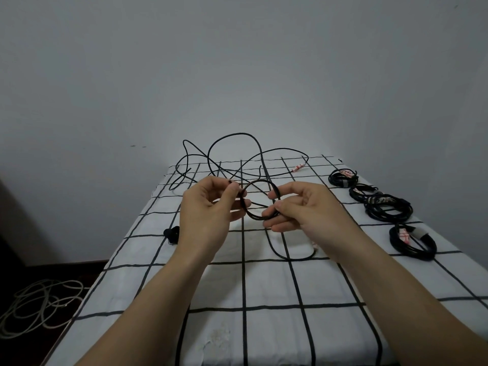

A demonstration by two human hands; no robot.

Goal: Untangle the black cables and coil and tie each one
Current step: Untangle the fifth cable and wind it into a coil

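Left hand: the left hand [211,210] pinches the left rim of the small coil between thumb and fingertips.
Right hand: the right hand [301,207] has its fingers curled round the coil's right side at 3 o'clock, with the strands running through them.
Coil: the small coil [260,181] hangs between both hands, lifted just above the checked cloth [266,283], and only a few turns are wound.
Loose run: plenty to go! The loose cable [237,133] sprawls at 12 o'clock beyond the hands in wide springy loops that cross each other. A tail also drops toward 6 o'clock and curves on the cloth under the right wrist.
Handling: thin, light and limp, I'd say, but with enough memory to spring open. It looks smooth, so the turns may slip if the pinch eases.
Where to hold: best where the turns stack, one hand clamping the bundle and the other feeding slack.
Done pile: four finished coils [388,208] line up at 2 to 3 o'clock, each banded.
Elsewhere: a small dark object [171,232] lies at 9 o'clock, and a pale cable heap [39,305] sits on the floor at 8 o'clock.
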